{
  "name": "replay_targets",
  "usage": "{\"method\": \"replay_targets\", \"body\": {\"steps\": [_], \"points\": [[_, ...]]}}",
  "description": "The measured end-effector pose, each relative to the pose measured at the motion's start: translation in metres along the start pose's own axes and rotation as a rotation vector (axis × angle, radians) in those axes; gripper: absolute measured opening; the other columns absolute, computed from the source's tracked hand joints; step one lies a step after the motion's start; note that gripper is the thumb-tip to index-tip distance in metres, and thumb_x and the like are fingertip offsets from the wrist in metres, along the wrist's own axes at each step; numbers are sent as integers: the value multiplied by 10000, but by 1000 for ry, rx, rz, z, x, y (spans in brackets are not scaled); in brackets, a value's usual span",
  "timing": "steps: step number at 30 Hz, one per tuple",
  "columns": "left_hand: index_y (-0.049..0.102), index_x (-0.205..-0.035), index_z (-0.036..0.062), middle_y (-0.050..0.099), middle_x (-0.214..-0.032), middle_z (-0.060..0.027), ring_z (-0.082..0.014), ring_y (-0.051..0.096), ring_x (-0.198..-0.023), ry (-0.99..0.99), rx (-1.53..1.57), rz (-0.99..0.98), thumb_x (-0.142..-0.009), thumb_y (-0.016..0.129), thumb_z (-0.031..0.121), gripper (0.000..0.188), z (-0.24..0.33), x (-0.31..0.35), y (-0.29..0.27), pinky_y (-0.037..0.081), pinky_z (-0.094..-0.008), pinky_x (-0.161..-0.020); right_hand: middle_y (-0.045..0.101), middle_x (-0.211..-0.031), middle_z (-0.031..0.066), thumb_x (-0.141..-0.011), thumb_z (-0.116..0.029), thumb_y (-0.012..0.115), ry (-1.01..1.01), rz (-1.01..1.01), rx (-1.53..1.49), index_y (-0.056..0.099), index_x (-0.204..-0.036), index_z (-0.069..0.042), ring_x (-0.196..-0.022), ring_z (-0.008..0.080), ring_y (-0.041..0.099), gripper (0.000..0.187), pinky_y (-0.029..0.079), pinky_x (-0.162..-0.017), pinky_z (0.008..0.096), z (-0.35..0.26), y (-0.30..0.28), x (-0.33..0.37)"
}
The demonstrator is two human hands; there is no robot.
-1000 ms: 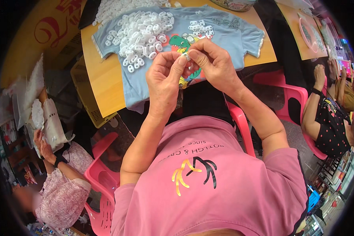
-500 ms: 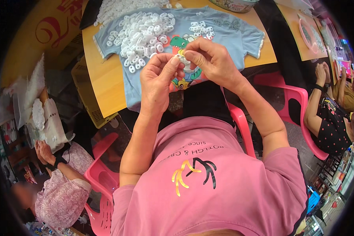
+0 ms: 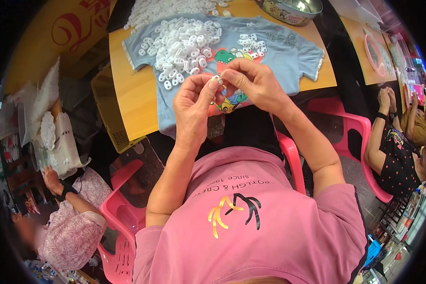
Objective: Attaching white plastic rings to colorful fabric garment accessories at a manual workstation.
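My left hand (image 3: 194, 102) pinches a small white plastic piece (image 3: 217, 78) between thumb and fingers, above the front of the shirt. Close against it, my right hand (image 3: 256, 86) has thumb and forefinger pressed together; what lies in that pinch is too small to make out. Under both hands a light blue T-shirt (image 3: 284, 57) with a coloured cartoon print is spread on the table. On its left part rises a heap of white oval plastic pieces (image 3: 182, 45) with holes. A smaller group of white pieces (image 3: 252, 43) lies on its right part.
More white pieces (image 3: 168, 6) are piled at the table's (image 3: 128, 102) far edge, and a round tin (image 3: 293, 13) stands far right. Yellow crates (image 3: 105, 106) sit left of the table. Pink chairs (image 3: 123, 208) and seated people flank me; a pink basin (image 3: 374, 54) is on the right-hand table.
The view has shifted a little, so the table sits slightly lower and further right. Yellow seen at my right fingertips before no longer shows there. My hands stay close together at the white piece.
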State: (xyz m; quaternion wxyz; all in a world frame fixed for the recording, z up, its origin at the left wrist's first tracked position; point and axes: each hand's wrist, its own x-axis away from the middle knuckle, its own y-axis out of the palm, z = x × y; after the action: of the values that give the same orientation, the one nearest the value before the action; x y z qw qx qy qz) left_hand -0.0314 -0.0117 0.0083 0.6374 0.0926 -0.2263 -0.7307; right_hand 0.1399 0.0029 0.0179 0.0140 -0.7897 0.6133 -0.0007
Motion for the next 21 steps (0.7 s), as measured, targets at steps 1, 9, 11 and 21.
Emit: {"method": "replay_targets", "body": {"steps": [1,9,11,21], "points": [[594,-988,-1,655,-861,-50,-92,598,-703,3,1,3,-941,634,130,145,-2,-1,-3,474,-203,-628,619,-835,17,-978,-157,578,31,-30,42,613,-979,26,-718,64,585,186,493,-647,220,0,-3,-6],[600,-996,6,662,-868,-56,-79,588,-702,3,41,70,-939,637,130,141,-8,0,-19,489,-215,-635,633,-856,78,-841,-161,686,-455,284,1000,682,-934,-78,-724,275,636,125,507,-631,352,29,-2,-58],[600,-995,5,665,-869,-59,-80,588,-700,8,42,78,-939,637,131,142,-6,0,-20,491,-216,-635,637,-873,73,-831,-182,697,-463,254,1010,680,-943,-83,-742,283,641,151,510,-631,367,31,1,-61],[601,-980,0,665,-861,-62,-81,584,-694,51,51,90,-931,644,129,145,0,-4,-23,494,-222,-643,653,-837,42,-876,-133,691,-50,171,187,651,-989,2,-656,97,573,180,471,-602,236,27,-4,-51]]}}
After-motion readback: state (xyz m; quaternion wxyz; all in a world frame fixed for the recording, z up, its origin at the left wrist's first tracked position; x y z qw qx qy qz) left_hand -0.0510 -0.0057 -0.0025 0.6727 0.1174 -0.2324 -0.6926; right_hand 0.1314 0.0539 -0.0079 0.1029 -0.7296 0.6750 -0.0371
